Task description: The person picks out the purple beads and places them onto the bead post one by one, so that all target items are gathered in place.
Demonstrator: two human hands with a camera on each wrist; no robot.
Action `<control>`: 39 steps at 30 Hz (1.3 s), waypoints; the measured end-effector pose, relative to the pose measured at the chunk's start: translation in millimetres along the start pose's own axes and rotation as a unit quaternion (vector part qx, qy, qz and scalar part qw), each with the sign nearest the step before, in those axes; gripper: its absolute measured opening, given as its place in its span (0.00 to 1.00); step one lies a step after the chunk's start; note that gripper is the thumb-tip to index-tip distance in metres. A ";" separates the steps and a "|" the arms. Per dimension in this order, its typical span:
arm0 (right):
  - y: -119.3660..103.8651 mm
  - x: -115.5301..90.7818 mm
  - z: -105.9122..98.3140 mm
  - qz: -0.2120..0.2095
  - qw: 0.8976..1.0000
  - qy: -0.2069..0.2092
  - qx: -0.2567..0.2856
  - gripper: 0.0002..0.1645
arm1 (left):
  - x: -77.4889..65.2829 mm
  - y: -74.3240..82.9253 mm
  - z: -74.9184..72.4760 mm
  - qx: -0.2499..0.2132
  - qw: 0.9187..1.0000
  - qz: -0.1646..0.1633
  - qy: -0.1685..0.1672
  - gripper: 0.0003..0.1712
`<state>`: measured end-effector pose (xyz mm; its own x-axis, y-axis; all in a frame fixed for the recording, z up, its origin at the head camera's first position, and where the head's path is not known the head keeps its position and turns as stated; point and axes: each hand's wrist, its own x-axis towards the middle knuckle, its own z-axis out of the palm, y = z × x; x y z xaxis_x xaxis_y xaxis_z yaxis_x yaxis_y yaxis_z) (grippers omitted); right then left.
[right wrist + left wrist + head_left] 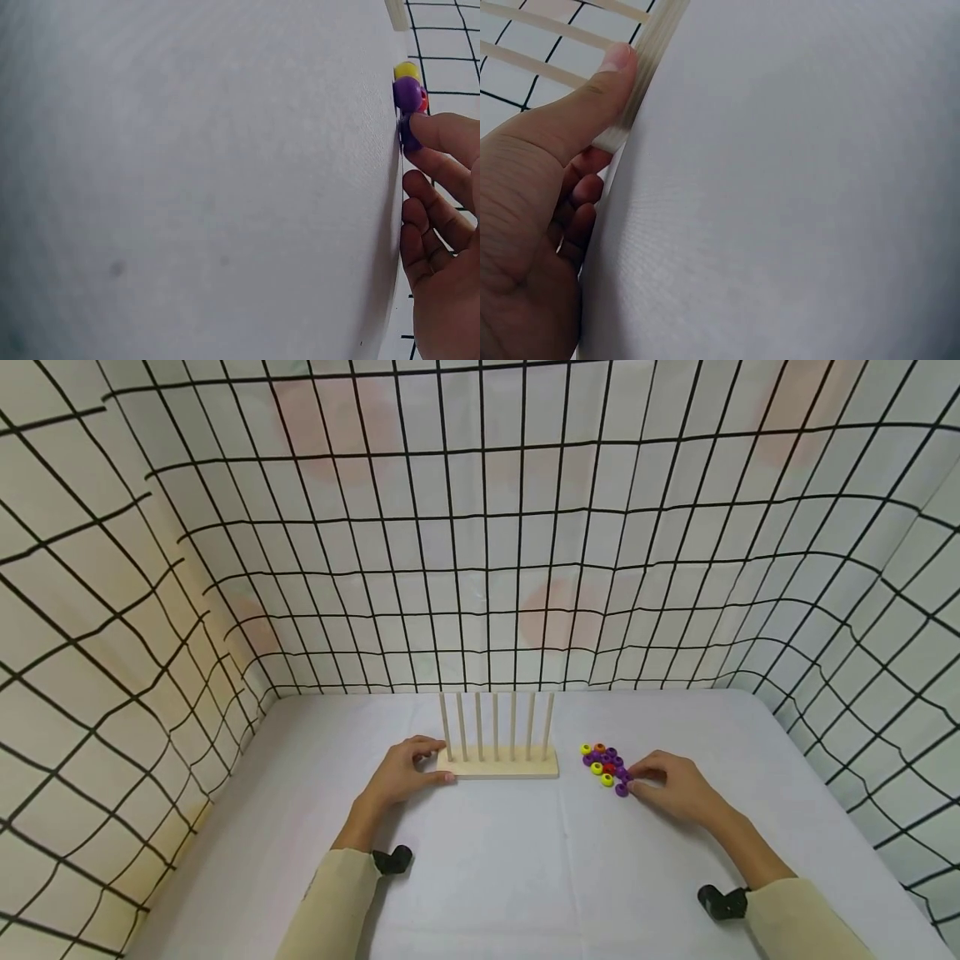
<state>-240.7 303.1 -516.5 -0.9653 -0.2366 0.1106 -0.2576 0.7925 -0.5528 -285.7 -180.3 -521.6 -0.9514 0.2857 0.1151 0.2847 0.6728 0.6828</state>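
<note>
A pale wooden peg stand [498,767] with several upright rods stands on the white cloth near the back. My left hand [405,770] grips its left end, thumb on the front edge and fingers behind. The left wrist view shows that thumb lying along the wooden base [641,86]. Right of the stand lies a cluster of yellow, purple, red and orange beads [607,758]. At the cluster's right side, my right hand [675,787] pinches a purple bead [409,135] between thumb and index finger, close to the cloth. Its other fingers curl loosely below.
White cloth [495,868] covers the table. A black wire grid [487,568] rises along the back and both sides, with white fabric behind it. Black wrist cameras [723,902] sit by each beige sleeve [802,918].
</note>
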 end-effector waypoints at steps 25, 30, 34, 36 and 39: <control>-19.2 12.6 -18.1 -0.001 1.000 0.026 0.002 0.14 | -0.7 -1.1 -0.6 -0.025 0.999 -0.015 0.014 0.37; -33.4 20.3 -26.8 -0.013 1.000 0.025 0.000 0.14 | -1.7 -0.5 -1.2 -0.027 0.999 -0.017 0.011 0.36; -47.5 28.0 -34.7 -0.019 1.000 0.022 0.001 0.14 | -1.6 -1.6 -1.3 -0.026 0.999 -0.018 0.009 0.35; -54.0 32.4 -38.9 -0.026 0.999 0.024 -0.001 0.13 | -1.5 -2.2 -1.2 -0.025 0.999 -0.018 0.008 0.35; -63.1 39.6 -45.9 -0.040 0.999 0.028 -0.006 0.14 | -1.7 -2.4 -1.4 -0.023 1.000 -0.019 0.008 0.35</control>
<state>-264.7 269.6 -439.3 -0.9426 -0.2670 0.2007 -0.3337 0.7790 -0.5309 -284.9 -183.3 -522.5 -0.9634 0.2492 0.0992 0.2424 0.6509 0.7194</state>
